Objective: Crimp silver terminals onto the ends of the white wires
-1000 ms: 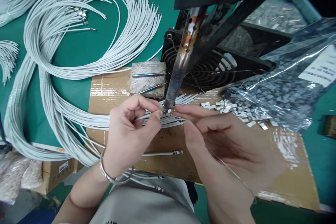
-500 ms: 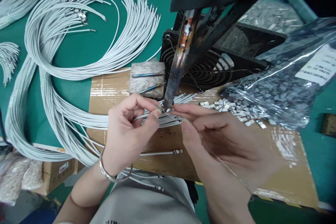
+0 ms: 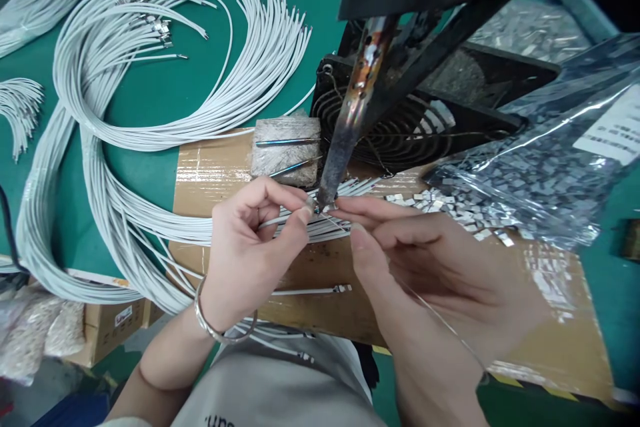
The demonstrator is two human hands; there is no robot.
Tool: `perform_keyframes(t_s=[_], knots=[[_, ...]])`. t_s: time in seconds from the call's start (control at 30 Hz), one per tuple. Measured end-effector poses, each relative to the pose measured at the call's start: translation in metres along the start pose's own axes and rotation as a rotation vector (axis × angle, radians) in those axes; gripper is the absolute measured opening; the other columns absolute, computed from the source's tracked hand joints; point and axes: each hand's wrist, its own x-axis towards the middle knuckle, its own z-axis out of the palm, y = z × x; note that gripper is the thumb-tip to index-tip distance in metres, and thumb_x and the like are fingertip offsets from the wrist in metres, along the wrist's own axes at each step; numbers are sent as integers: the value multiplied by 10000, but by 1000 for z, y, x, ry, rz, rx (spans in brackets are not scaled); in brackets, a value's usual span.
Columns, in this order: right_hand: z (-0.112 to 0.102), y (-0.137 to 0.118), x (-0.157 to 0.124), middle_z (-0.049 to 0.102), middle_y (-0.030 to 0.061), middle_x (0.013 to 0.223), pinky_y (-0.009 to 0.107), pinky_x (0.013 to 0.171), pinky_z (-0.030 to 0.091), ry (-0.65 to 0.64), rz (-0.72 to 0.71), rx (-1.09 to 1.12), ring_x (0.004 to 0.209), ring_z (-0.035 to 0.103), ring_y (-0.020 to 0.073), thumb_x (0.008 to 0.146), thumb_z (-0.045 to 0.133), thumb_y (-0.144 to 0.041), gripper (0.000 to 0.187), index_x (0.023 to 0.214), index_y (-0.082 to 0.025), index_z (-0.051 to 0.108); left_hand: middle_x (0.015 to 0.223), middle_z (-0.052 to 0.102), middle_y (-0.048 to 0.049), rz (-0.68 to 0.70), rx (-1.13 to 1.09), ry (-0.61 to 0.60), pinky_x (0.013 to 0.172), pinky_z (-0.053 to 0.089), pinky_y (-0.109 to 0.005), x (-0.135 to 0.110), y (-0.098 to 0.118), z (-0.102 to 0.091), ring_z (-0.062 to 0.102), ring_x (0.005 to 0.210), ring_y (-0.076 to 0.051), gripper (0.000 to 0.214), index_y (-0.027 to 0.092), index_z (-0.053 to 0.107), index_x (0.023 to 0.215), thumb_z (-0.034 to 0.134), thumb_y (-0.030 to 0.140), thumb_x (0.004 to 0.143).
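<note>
My left hand (image 3: 253, 240) is closed in a pinch on a white cable (image 3: 273, 219), its end at the dark tip of a soldering iron (image 3: 345, 127). From the right, my right hand (image 3: 425, 273) pinches a thin solder wire (image 3: 445, 323), which trails across the palm toward the wrist. Its forefinger reaches right beside the iron's tip. A small bright metal piece shows at the tip between the hands; the fingers partly hide it. Behind and under the fingers lies a bundle of white cables (image 3: 185, 229).
A cleaning pad (image 3: 285, 130) with two tweezer-like metal strips lies behind my left hand. A black fan (image 3: 385, 137) stands behind the iron. To the right are loose small metal connectors (image 3: 470, 217) and a plastic bag (image 3: 540, 187) of parts. Cardboard (image 3: 540, 333) covers the bench front.
The whole view has shifted slightly, so everything sits a little further right. Both hands keep their hold at the iron's tip, with hardly any movement of their own.
</note>
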Motion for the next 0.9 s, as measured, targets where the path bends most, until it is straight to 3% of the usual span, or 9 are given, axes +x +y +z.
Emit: perform_keyframes(t_s=[0.5, 0.73, 0.9], knots=[[-5, 4, -1, 832, -18, 1069, 226, 946, 621, -40, -22, 1, 1036, 795, 130, 890, 732, -25, 221, 827, -225, 662, 828, 787, -16, 2, 11, 6, 471, 332, -200, 1, -3, -1, 463, 550, -56, 143, 173, 695, 716, 765, 66, 780], [-3, 5, -2, 831, -5, 1056, 247, 933, 617, -26, -13, 21, 1037, 795, 146, 898, 735, -36, 212, 830, -223, 663, 827, 785, -12, 13, 24, 11, 510, 379, -199, -2, -2, 1, 551, 609, -73, 145, 180, 700, 726, 766, 64, 781], [-4, 5, -1, 832, -3, 1067, 262, 941, 621, -37, -14, 19, 1043, 795, 153, 892, 740, -33, 212, 840, -225, 667, 857, 791, -21, 11, 34, 20, 477, 323, -214, -3, -1, 0, 517, 583, -70, 128, 179, 707, 736, 770, 81, 789]])
